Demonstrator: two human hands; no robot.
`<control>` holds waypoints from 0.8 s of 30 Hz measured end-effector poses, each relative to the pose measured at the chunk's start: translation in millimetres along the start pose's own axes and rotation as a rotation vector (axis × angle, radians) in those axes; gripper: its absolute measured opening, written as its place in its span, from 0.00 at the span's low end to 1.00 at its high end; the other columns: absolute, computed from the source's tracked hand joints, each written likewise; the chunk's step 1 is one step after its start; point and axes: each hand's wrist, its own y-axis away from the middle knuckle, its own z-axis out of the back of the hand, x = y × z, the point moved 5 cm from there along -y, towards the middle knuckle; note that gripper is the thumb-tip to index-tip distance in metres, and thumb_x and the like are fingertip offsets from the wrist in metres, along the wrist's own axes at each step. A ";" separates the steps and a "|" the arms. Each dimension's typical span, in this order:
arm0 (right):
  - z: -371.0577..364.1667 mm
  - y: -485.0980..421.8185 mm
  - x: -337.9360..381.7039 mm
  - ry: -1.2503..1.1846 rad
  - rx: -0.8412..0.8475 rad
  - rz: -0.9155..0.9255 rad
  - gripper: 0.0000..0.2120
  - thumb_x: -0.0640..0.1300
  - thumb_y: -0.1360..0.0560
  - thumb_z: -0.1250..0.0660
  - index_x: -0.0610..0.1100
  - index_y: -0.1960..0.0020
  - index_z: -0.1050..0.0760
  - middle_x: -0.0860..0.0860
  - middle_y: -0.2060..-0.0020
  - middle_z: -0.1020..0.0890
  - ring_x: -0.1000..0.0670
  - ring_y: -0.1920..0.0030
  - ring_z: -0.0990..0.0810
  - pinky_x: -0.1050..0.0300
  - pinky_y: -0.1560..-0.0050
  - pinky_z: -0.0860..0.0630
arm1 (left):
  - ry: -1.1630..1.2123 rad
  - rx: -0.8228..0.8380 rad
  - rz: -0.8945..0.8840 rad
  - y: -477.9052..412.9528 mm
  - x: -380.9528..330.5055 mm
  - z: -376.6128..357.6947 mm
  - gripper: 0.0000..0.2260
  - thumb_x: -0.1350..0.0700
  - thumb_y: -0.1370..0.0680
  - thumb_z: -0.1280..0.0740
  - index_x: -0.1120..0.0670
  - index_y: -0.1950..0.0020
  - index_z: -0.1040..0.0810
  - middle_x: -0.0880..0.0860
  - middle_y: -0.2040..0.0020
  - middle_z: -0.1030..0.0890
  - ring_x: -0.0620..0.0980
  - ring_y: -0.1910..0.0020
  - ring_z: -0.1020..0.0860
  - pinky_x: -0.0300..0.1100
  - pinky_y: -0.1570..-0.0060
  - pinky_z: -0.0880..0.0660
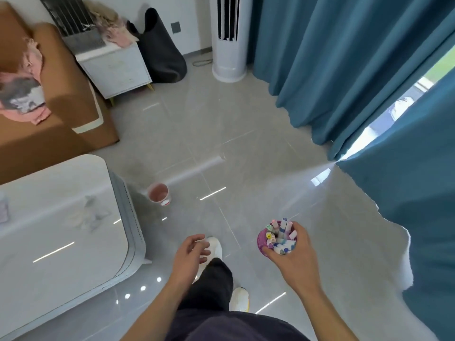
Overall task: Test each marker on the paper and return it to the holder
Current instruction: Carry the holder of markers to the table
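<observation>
My right hand (294, 252) grips a pink-purple holder (261, 238) full of several markers (280, 236) with white barrels and coloured caps, carried upright over the floor at the lower right. My left hand (190, 253) hangs in front of me at the lower middle, fingers loosely curled, holding nothing. No paper for testing shows clearly; a long white roll (197, 169) lies on the floor ahead.
A glossy white table (64, 217) stands at the left, a brown sofa (56, 114) with clothes behind it. A pink cup (158, 193) sits on the grey tiled floor. Blue curtains (357, 70) hang on the right; a white tower fan (229, 38) and small cabinet (115, 67) stand at the back.
</observation>
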 end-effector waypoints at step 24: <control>-134.5 -362.3 226.0 0.038 0.155 0.103 0.36 0.58 0.36 0.17 0.60 0.34 0.32 0.60 0.43 0.21 0.56 0.46 0.18 0.53 0.48 0.17 | 0.168 -0.168 0.058 -305.0 -219.8 66.0 0.09 0.61 0.21 0.33 0.55 0.42 0.20 0.61 0.50 0.17 0.56 0.53 0.17 0.52 0.47 0.21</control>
